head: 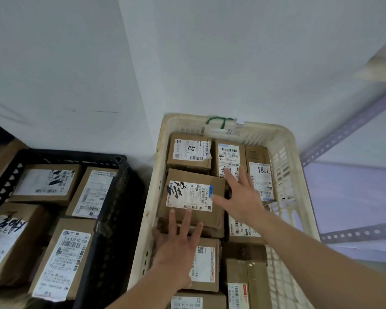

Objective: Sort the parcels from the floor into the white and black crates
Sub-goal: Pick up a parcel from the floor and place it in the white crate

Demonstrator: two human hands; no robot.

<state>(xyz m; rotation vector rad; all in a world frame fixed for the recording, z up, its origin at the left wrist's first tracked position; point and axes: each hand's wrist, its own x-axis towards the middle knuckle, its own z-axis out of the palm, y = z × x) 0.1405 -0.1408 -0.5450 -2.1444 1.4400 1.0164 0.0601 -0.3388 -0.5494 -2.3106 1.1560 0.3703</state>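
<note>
Cardboard, stiff-sided and likely light, the labelled parcel (191, 197) sits mid-frame atop others in the white crate (151, 197), my left hand (176, 248) and right hand (241, 199) on it, fingers spread wide, so I'd clamp opposite edges.

A pale grey-white wall (54, 63) is seen across the upper view, broken by a projecting corner edge (134, 74) that slants downward. A faint mark (74, 110) and a thin line (107, 111) are carried on its left face. At the right, a perforated metal shelf strut (348, 128) is set diagonally, and a second strut (354, 233) lies lower. Everything is lit softly and evenly. A blurred beige shape (377, 70) cannot be identified.
</note>
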